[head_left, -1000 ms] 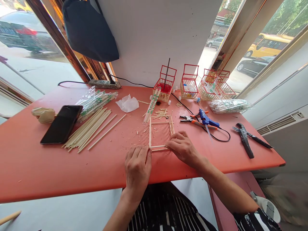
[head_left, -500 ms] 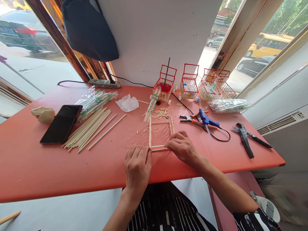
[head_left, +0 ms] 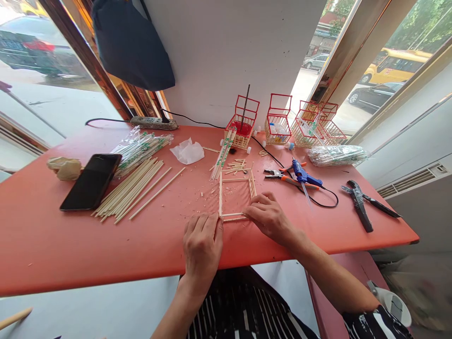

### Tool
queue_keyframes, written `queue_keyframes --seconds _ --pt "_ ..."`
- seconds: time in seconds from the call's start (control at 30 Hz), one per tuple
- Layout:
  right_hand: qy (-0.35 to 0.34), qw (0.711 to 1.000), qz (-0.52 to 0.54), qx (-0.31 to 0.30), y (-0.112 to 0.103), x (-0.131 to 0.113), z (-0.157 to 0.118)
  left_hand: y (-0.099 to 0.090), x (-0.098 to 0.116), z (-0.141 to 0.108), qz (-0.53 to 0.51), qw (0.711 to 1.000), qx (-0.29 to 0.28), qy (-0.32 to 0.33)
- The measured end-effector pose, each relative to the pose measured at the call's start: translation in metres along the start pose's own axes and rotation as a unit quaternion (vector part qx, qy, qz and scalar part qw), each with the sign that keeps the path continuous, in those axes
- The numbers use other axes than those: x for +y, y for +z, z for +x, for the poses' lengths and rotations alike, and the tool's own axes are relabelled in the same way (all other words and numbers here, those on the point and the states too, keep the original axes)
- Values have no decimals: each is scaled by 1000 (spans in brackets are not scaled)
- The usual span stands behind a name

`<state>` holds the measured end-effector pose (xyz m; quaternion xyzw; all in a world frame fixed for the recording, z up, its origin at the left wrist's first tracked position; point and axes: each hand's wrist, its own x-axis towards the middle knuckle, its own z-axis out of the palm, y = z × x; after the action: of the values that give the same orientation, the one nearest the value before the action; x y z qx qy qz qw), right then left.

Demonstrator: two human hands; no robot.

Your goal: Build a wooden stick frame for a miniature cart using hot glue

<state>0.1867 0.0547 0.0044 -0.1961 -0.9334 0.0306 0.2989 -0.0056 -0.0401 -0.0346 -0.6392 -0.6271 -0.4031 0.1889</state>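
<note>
A small box-like frame of pale wooden sticks [head_left: 220, 195] stands on the red table [head_left: 155, 249]. My left hand [head_left: 202, 240] is closed at its near left corner, fingers bent together. At the near right corner, my right hand [head_left: 266, 214] pinches the frame with thumb and fingers. Stick crumbs lie inside and to the left of the frame. Short cut sticks [head_left: 237, 165] and paper-wrapped sticks [head_left: 223, 153] lie just behind it.
Long sticks [head_left: 130, 188], a phone [head_left: 91, 182] and a wrapped bundle [head_left: 141, 146] lie left. Pliers [head_left: 278, 175], a blue glue gun [head_left: 306, 175] with its cord, and black cutters [head_left: 360, 205] lie right. Red-rimmed stick baskets [head_left: 278, 127] stand behind.
</note>
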Motion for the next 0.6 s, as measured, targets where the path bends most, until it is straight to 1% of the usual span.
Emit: queue_keyframes --seconds 0.6 --pt "-9 1000 9 11 1 0 0 0 0 0 -7 1000 -3 -5"
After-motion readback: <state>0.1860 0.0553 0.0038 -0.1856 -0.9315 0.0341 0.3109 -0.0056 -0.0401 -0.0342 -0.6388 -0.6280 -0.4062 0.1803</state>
